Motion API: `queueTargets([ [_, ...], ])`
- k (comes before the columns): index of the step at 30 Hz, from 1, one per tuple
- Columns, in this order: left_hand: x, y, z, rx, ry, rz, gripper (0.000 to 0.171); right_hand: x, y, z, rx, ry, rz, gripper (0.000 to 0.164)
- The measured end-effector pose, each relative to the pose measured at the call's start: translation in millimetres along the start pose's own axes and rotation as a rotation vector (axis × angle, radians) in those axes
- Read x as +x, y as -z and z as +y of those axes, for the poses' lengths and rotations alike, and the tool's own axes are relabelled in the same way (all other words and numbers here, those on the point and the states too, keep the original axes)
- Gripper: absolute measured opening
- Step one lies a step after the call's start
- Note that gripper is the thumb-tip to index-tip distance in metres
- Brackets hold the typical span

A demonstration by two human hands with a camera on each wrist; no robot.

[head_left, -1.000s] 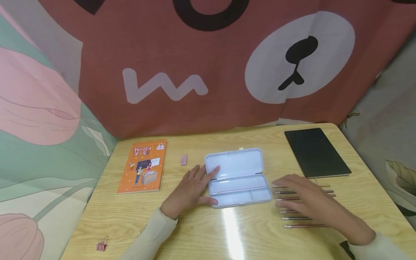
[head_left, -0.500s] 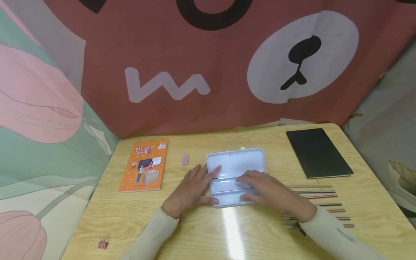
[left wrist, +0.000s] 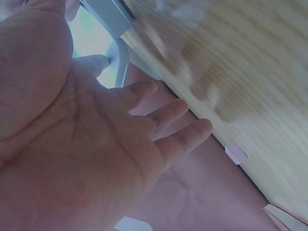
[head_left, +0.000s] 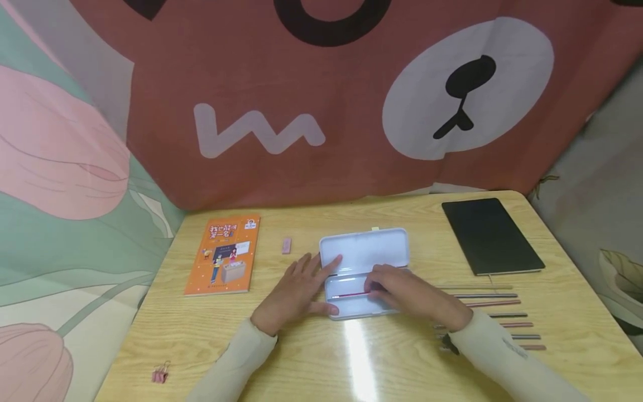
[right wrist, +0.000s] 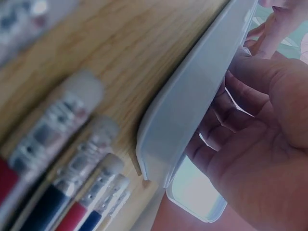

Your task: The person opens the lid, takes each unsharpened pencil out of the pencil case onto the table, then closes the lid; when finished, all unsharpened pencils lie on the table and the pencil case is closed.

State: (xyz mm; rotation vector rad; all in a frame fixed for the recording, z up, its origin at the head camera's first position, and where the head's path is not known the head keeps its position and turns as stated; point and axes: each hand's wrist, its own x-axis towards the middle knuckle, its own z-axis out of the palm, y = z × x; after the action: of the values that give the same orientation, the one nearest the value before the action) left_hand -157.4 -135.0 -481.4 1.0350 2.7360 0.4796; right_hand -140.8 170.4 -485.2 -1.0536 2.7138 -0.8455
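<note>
A pale blue pencil case (head_left: 366,248) lies open on the table, its lid tipped back. My left hand (head_left: 288,296) steadies its left end, fingers spread, with the index finger on the lid and the thumb at the front corner. Inside the lower tray, my right hand (head_left: 414,291) pinches a red pencil (head_left: 350,294) with curled fingers; its right part is hidden behind the hand. In the right wrist view those fingers bend over the wall of the case (right wrist: 178,115). The left wrist view shows the left palm (left wrist: 86,130) and extended fingers.
Several pencils (head_left: 502,303) lie in a row under and beyond the right forearm. A black notebook (head_left: 492,237) is at the back right. Leftward are an orange book (head_left: 223,257), a pink eraser (head_left: 286,245) and a pink binder clip (head_left: 159,374).
My right hand has moved left from the row of pencils into the case, and its fingers have curled in around the pencil there. My left hand has stayed put.
</note>
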Motion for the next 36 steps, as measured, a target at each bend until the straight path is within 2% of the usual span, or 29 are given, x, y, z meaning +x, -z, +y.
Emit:
queueTargets([
  [9, 3.1, -2.2, -2.6, 0.004, 0.009, -0.013, 0.109, 2, -2, 2, 0.056, -0.049, 0.0, 0.008],
  [13, 3.6, -2.3, -2.3, 0.002, 0.006, -0.017, 0.108, -1, 1, 2, 0.065, -0.037, 0.024, 0.009],
  [18, 3.8, -1.1, -1.1, -0.006, 0.003, -0.019, 0.109, -11, 14, 0, 0.101, 0.011, 0.052, 0.017],
  [24, 3.0, 0.1, -0.5, -0.008, -0.013, -0.008, 0.11, -42, 31, 4, 0.097, 0.098, 0.153, 0.032],
  [31, 3.1, 0.0, -0.9, -0.01, -0.016, -0.002, 0.109, -93, 43, 16, 0.117, 0.106, 0.257, 0.041],
  [36, 1.6, -0.1, -1.2, -0.011, -0.016, -0.002, 0.109, -128, 46, 23, 0.067, 0.102, 0.331, 0.055],
])
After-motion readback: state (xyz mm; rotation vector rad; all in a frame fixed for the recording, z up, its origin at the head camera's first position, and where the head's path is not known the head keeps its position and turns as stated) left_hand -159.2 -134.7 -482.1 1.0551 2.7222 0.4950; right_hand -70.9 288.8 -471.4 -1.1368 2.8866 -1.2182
